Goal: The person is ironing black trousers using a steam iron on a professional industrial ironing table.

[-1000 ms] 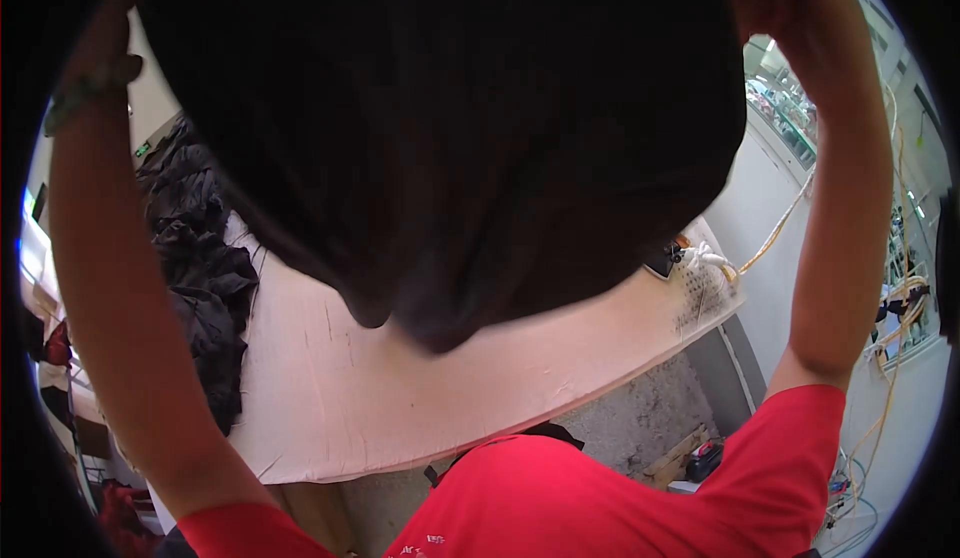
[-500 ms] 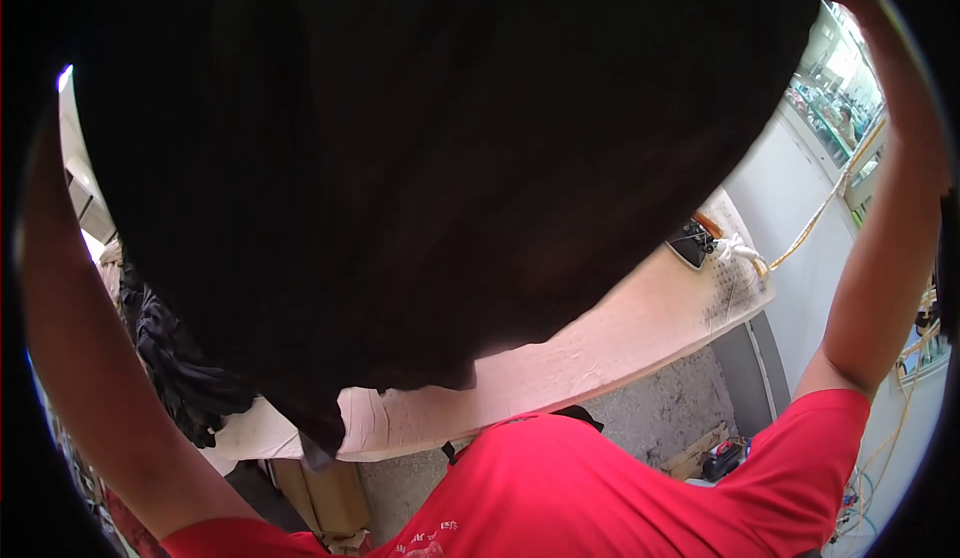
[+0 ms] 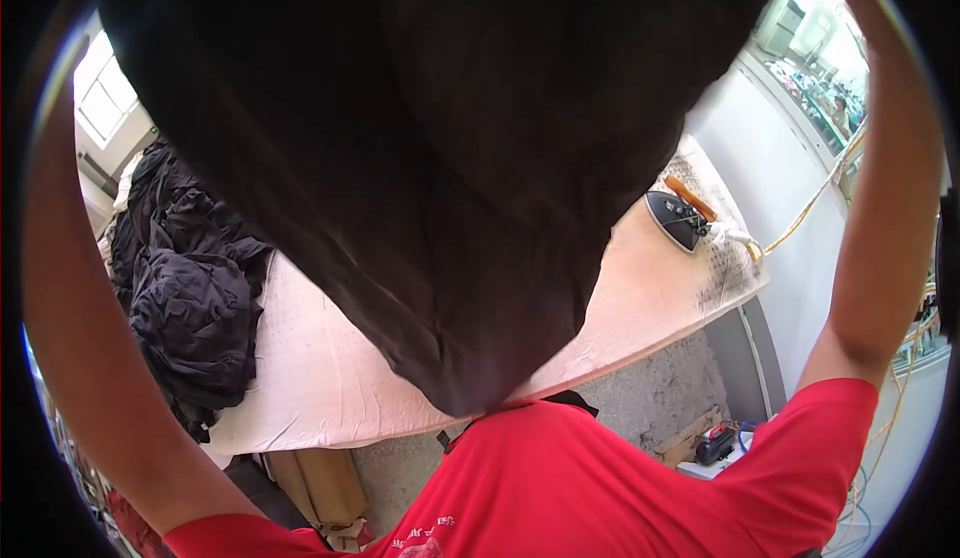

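A large piece of black cloth (image 3: 450, 208) hangs in front of me and fills the upper middle, tapering to a point near my red shirt. Both my arms are raised along the left and right sides of the view, on either side of the cloth. My left hand and my right hand lie beyond what the view shows, so their grip is hidden. Below the cloth stretches a padded, pale pink pressing table (image 3: 640, 298). A dark iron (image 3: 676, 223) with an orange-brown handle rests at its right end.
Crumpled black garments (image 3: 190, 298) are heaped on the table's left end. From the iron a yellowish cord (image 3: 815, 208) runs up to the right, beside a pale wall panel. Under the table stands a brown carton (image 3: 315, 483). A person (image 3: 838, 113) sits far off at upper right.
The black cloth has narrowed and swung up and away from the left and right, its lower tip shifting toward the middle. More of the garment heap, table and iron shows.
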### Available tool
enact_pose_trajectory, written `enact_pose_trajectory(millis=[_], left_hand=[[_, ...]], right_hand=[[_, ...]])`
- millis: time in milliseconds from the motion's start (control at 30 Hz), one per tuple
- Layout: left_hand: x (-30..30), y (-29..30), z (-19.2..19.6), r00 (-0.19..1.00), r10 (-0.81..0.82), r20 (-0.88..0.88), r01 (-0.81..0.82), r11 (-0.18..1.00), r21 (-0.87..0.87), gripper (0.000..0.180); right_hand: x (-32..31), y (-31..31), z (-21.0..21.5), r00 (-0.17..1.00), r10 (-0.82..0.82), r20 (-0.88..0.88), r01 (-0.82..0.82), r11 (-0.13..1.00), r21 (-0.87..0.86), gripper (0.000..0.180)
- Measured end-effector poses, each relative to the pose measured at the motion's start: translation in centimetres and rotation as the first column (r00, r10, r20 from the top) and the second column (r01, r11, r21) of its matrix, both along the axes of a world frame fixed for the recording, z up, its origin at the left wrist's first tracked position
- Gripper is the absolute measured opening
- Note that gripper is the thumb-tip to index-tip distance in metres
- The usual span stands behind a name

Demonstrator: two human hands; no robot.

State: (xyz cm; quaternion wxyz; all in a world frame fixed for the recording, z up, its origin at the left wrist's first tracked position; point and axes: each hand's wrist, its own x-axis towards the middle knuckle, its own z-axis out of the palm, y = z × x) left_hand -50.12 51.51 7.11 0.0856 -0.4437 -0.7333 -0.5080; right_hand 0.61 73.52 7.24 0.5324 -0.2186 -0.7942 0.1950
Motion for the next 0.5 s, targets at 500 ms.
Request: enact_pose_trajectory(millis=[500], left_hand=[[2.5,12.8,-6.5,0.954,0.134,-0.267,-0.077,0.974,0.214,0.033]], right_hand=[[-10.7,9.0,-6.4,0.958,-0.225,-0.176,0.283,0.829,0.483,0.032]])
